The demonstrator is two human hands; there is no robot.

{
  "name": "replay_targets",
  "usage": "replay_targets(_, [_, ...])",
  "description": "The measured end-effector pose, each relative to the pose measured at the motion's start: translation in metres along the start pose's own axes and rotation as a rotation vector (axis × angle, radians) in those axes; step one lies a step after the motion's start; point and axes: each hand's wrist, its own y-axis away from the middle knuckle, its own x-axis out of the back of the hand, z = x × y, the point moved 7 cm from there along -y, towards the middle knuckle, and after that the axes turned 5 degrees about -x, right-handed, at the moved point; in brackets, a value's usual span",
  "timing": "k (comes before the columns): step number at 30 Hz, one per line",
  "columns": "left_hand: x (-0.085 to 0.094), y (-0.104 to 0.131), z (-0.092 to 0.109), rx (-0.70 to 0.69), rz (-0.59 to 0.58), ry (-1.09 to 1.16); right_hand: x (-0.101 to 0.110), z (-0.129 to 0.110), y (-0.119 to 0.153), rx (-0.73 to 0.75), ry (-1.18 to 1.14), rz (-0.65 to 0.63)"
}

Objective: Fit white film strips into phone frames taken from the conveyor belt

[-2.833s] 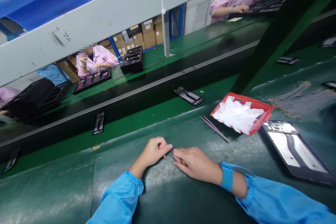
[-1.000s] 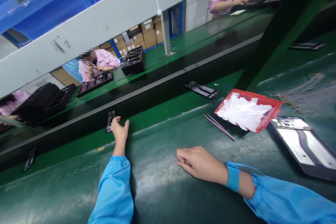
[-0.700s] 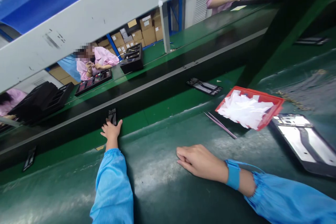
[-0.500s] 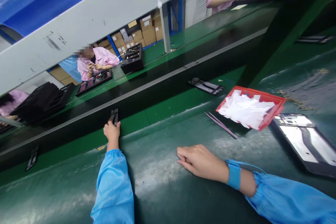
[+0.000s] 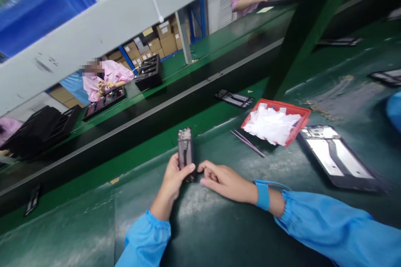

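Green surface (image 5: 219,233): open room in front of both forearms, near the viewer. Left hand (image 5: 174,177) grips the lower end of a dark phone frame (image 5: 185,153), held upright on edge above the surface. Right hand (image 5: 224,180) rests loosely curled, fingertips just beside the frame's base. Right of the hands: second phone frame (image 5: 338,158), red tray (image 5: 300,114) of white slips, tweezers (image 5: 247,143)

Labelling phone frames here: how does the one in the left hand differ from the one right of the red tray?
The held frame is in the left hand, seen edge-on, tilted up; the right hand is at its lower end. The tray-side frame lies flat and untouched on the mat beside the red tray, pale inner face up. Both are dark, elongated phone frames.
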Motion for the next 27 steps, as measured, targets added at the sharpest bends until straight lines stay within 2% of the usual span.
replay_targets(2, [-0.027,0.019,-0.018,0.076,-0.013,0.105,0.008,0.0,-0.001,-0.015,-0.068,0.077])
replay_targets(3, [-0.033,0.024,-0.024,0.09,-0.001,0.143,0.012,0.001,-0.001,-0.027,-0.05,0.124])
replay_targets(5, [-0.032,0.029,-0.027,0.038,0.043,0.12,0.02,0.002,-0.001,-0.044,0.039,0.203])
replay_targets(9, [-0.014,0.029,-0.009,-0.292,0.094,-0.331,0.037,-0.002,0.001,-0.007,0.233,0.377])
replay_targets(11, [-0.017,0.032,-0.001,-0.442,0.02,-0.524,0.044,-0.003,0.003,0.028,0.278,0.47])
replay_targets(13, [-0.027,0.036,0.003,-0.545,-0.091,-0.613,0.047,-0.003,0.006,0.06,0.269,0.512])
replay_targets(15, [-0.032,0.037,0.003,-0.572,-0.134,-0.635,0.047,-0.001,0.007,0.069,0.237,0.521])
replay_targets(18, [-0.025,0.031,0.0,-0.479,-0.027,-0.63,0.042,0.002,0.007,0.072,0.225,0.496])
replay_targets(20, [-0.018,0.027,-0.003,-0.415,0.035,-0.6,0.033,-0.002,0.005,0.138,0.266,0.385])
replay_targets(23, [-0.011,0.02,-0.006,-0.362,0.067,-0.504,0.017,-0.007,0.003,0.237,0.367,0.211])
replay_targets(25, [-0.011,0.017,-0.008,-0.324,0.053,-0.426,0.015,-0.008,0.004,0.245,0.419,0.199])
replay_targets(27, [-0.015,0.016,-0.008,-0.303,-0.002,-0.377,0.019,-0.008,0.004,0.232,0.44,0.244])
